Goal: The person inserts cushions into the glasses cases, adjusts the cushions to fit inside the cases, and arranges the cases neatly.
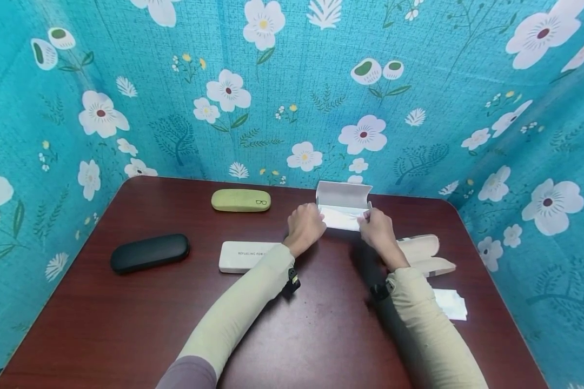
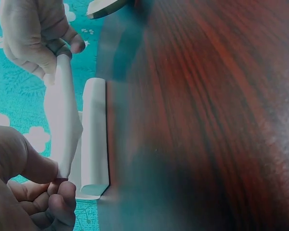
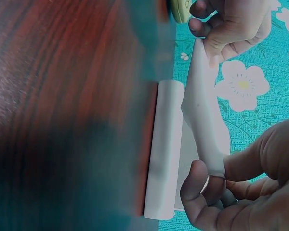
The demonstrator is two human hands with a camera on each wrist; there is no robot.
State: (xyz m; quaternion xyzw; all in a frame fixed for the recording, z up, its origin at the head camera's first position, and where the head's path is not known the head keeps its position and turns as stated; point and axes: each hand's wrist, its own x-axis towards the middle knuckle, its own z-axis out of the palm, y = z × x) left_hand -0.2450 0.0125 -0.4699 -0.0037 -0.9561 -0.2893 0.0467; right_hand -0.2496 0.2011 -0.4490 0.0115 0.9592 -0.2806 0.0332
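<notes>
A folded white cloth [image 1: 340, 219] is stretched between my two hands at the back of the table. My left hand [image 1: 305, 226] pinches its left end between thumb and fingers. The other end is pinched by my right hand [image 1: 378, 232]. Just beyond and below the cloth stands a white glasses case [image 1: 344, 193], its lid raised. In the left wrist view the cloth [image 2: 62, 115] hangs slightly creased, apart from the case's rounded front [image 2: 94, 134]. The right wrist view shows the same cloth [image 3: 204, 115] taut between both pinches. The case's inside is mostly hidden.
A green glasses case [image 1: 240, 200], a black one [image 1: 150, 253] and a white lettered one [image 1: 243, 256] lie to the left, the last partly behind my left forearm. At right are an open cream case [image 1: 420, 248] and another white cloth [image 1: 450, 304]. A floral curtain [image 1: 282, 97] borders the table.
</notes>
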